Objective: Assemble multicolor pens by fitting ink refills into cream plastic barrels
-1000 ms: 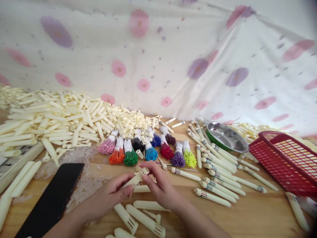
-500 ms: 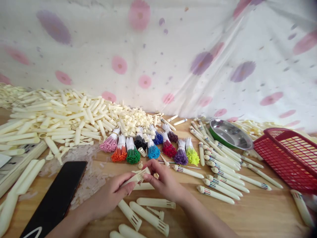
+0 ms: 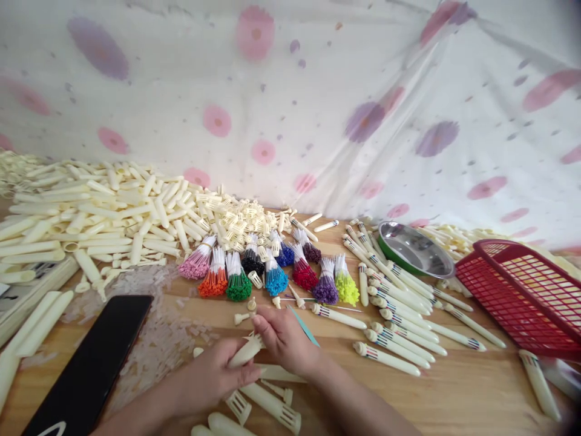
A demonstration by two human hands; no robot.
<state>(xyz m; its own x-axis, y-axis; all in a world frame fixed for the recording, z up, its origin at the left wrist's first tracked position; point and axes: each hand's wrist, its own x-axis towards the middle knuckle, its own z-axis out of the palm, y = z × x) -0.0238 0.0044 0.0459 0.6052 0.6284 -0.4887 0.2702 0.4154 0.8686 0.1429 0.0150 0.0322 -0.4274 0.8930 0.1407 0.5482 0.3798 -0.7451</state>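
My left hand (image 3: 218, 370) is closed around a cream plastic pen barrel (image 3: 246, 353), which slants up to the right. Closed fingers of my right hand (image 3: 285, 340) press on the barrel's upper end, hiding the tip. A thin teal strip (image 3: 305, 327) sticks out beside the right hand; whether that hand holds it is unclear. Under my hands lie several loose barrels with slotted ends (image 3: 272, 407). Small cream plungers (image 3: 241, 318) rest just beyond my fingers. Tied bundles of refills with coloured ends, such as green (image 3: 238, 283) and purple (image 3: 325, 287), stand in a row farther back.
A large heap of cream barrels (image 3: 91, 209) covers the back left. A black phone (image 3: 91, 363) lies at left. Assembled multicolour pens (image 3: 399, 303) lie at right, near a metal bowl (image 3: 415, 245) and a red basket (image 3: 512, 297). A flowered sheet (image 3: 290, 91) hangs behind.
My hands have turned and come slightly lower, and the right fingers now cover the barrel's end. The teal strip has come into view beside the right hand. The whole view shifted a little.
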